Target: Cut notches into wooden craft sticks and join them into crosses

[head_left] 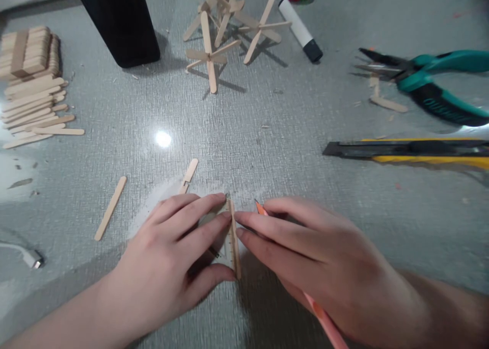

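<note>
1. The left hand (pixel 168 247) holds down a clear ruler (pixel 228 248), its fingers spread over the ruler; most of the ruler's shape is hidden under the palm.
2. A wooden stick (pixel 236 247) lies on the surface (pixel 275 160) along the ruler's right edge, between the two hands, with the left thumb at its near end.
3. The right hand (pixel 313 257) grasps an orange pencil (pixel 324 319), the tip pointing far and left, apart from the stick; two of its fingertips reach the stick's right side.
4. Just beyond the left hand lies a cut stick piece (pixel 191 169), and farther left a loose stick (pixel 110 208).
5. At the far left sit a bundle of sticks (pixel 34 53) and a loose pile (pixel 34 107); a cable (pixel 30 256) lies nearer.
6. Star-shaped stick assemblies (pixel 211 58) stand at the far middle, between a black object (pixel 126 23) and a white marker (pixel 300 30).
7. On the right, pliers (pixel 416 76) rest beyond a yellow-and-black cutter (pixel 405 149).
</note>
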A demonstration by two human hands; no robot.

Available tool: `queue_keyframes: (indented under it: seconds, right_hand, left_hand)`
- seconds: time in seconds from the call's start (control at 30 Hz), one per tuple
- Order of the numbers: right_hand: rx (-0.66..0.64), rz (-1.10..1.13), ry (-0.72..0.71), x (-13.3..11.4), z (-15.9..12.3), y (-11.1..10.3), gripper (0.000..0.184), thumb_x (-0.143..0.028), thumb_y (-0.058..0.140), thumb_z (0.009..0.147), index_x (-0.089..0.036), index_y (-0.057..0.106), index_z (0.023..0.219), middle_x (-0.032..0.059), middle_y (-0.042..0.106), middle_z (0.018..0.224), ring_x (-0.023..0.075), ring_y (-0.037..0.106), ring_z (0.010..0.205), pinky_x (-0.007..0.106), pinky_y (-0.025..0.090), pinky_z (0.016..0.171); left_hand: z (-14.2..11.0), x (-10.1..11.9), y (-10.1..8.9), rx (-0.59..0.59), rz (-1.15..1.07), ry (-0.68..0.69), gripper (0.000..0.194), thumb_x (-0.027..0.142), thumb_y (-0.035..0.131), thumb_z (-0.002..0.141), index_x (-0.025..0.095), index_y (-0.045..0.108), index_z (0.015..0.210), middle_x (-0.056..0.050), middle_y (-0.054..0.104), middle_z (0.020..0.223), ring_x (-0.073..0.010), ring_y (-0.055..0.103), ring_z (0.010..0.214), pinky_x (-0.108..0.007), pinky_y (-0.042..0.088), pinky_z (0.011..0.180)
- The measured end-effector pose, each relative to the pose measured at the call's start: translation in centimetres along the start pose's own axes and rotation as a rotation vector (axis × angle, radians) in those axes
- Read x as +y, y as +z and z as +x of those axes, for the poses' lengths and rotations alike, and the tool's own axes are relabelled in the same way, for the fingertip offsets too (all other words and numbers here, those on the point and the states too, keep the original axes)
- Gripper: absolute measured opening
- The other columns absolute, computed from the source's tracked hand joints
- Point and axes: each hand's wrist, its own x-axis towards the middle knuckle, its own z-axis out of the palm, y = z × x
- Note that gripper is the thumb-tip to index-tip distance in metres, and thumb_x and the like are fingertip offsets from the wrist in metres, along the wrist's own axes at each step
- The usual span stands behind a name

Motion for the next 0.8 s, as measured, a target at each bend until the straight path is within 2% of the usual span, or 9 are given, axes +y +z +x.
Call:
queue_keyframes:
  seconds: [0.23, 0.6, 0.8]
  right_hand:
    - [0.007, -0.006, -0.018, 0.06, -0.13, 0.04, 0.026, -0.009, 0.049, 0.099, -0.008, 0.074, 0.108, 0.0135, 0.076, 0.094, 0.0263, 0.069, 0.085, 0.041, 0.056, 0.067]
    - [0.002, -0.023, -0.041, 0.01, -0.14, 0.09, 0.028, -0.008, 0.047, 0.099, -0.011, 0.074, 0.106, 0.0125, 0.078, 0.101, 0.0245, 0.068, 0.084, 0.040, 0.056, 0.066]
    - [0.008, -0.017, -0.038, -0.07, -0.07, 0.12, 0.029, -0.007, 0.047, 0.098, -0.013, 0.074, 0.107, 0.0117, 0.077, 0.098, 0.0256, 0.069, 0.085, 0.040, 0.056, 0.066]
  left_hand:
    - [-0.15, 0.00, -0.05, -0.008, -0.003, -0.003, 0.051, 0.045, 0.073, 0.094, 0.014, 0.063, 0.133, -0.011, 0.062, 0.144, -0.0279, 0.057, 0.128, -0.045, 0.048, 0.110]
    - [-0.07, -0.03, 0.09, -0.007, 0.011, 0.001, 0.052, 0.046, 0.073, 0.094, 0.014, 0.064, 0.133, -0.011, 0.062, 0.145, -0.0285, 0.058, 0.127, -0.046, 0.049, 0.110]
    - [-0.23, 0.05, -0.06, -0.013, 0.018, 0.000, 0.051, 0.046, 0.072, 0.094, 0.015, 0.064, 0.133, -0.012, 0.062, 0.145, -0.0289, 0.058, 0.127, -0.047, 0.050, 0.109]
